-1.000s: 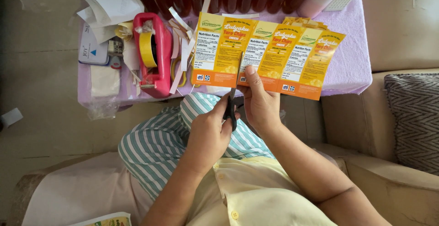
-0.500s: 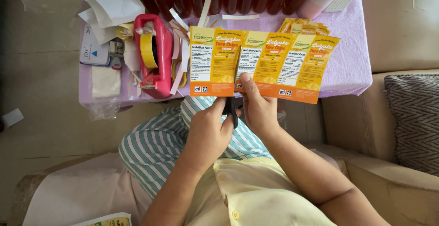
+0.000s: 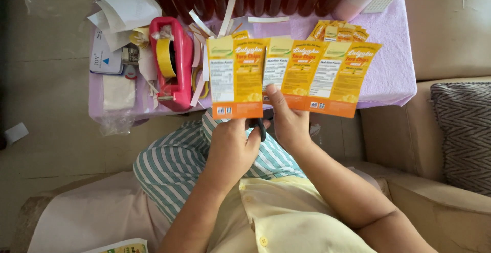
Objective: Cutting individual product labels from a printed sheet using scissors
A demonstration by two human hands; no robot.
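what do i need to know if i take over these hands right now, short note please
Left hand: closed on black-handled scissors, blades hidden behind the label strip.
Right hand: pinches the orange strip at its lower edge, thumb on the front.
Things: pile of single labels on the purple cloth; pink tape dispenser further left.
Done: a cut seems to run between the leftmost label and the rest.
Left: the other two labels look joined, not yet cut.
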